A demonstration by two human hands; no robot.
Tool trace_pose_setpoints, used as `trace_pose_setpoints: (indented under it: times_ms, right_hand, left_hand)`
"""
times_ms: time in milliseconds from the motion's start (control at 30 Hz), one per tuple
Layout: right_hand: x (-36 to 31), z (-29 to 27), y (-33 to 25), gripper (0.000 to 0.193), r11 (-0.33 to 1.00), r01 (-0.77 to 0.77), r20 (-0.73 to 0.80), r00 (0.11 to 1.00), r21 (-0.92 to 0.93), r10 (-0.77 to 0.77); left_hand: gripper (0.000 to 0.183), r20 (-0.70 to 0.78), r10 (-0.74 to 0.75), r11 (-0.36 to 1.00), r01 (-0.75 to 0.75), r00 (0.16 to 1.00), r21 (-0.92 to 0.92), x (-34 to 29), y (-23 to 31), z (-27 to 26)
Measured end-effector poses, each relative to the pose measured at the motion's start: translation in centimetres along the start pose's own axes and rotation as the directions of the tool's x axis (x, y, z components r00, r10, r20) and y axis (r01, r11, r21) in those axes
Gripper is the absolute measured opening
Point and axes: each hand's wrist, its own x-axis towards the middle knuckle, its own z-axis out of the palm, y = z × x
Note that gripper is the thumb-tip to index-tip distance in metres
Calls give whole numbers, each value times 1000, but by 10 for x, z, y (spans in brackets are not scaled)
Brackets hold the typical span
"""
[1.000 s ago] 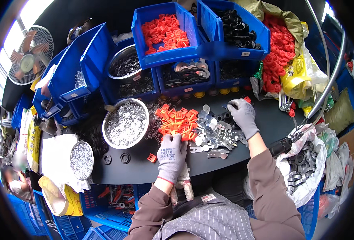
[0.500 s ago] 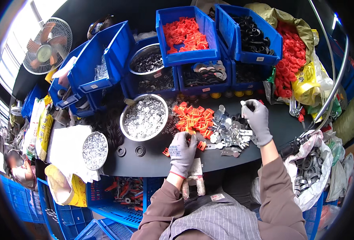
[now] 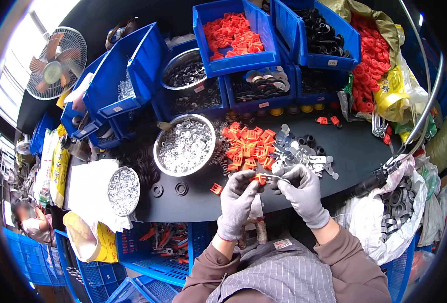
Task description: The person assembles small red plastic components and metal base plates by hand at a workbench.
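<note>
Both my hands wear grey gloves and meet above the table's near edge. My left hand [image 3: 237, 202] pinches a small orange plastic clip [image 3: 259, 178]. Facing it, my right hand [image 3: 303, 194] grips a flat metal strip [image 3: 273, 177], its inner end at the clip. Whether the two parts are joined I cannot tell. Just beyond my hands lie a heap of orange clips [image 3: 246, 144] and a pile of flat silver metal pieces [image 3: 304, 154]. A single orange clip [image 3: 216, 188] rests left of my left hand.
A steel bowl of small metal rings [image 3: 214, 146] stands left of the heap. Blue bins [image 3: 243, 65] line the back, holding orange and black parts. Two black rings [image 3: 181, 189] lie near the front edge. At right hangs a white bag [image 3: 370, 237] of grey rings.
My right hand has come down and left from the far side of the metal pile to meet my left hand. Two orange pieces now show at the back right of the table.
</note>
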Motion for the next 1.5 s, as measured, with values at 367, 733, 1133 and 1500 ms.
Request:
trace_pose_setpoints:
  times_ms: [367,733,1133,1500]
  right_hand:
    - [-19,-58,-36,19,884,-437,469,824,167,319]
    - [77,-116,-24,14,982,-104,-519,855,-156,8]
    - [31,-158,10,22,462,-104,-235,943,-881,-237]
    - [-20,-53,-22,7,987,78,-199,974,-141,-106]
  left_hand:
    - [22,447,-204,970,119,871,210,-26,39,-11]
    - [35,266,120,191,-285,956,939,18,-11,12]
    - [18,210,121,140,-226,970,964,22,-15,9]
    - [44,93,-138,990,139,986,-1,-3,3,9]
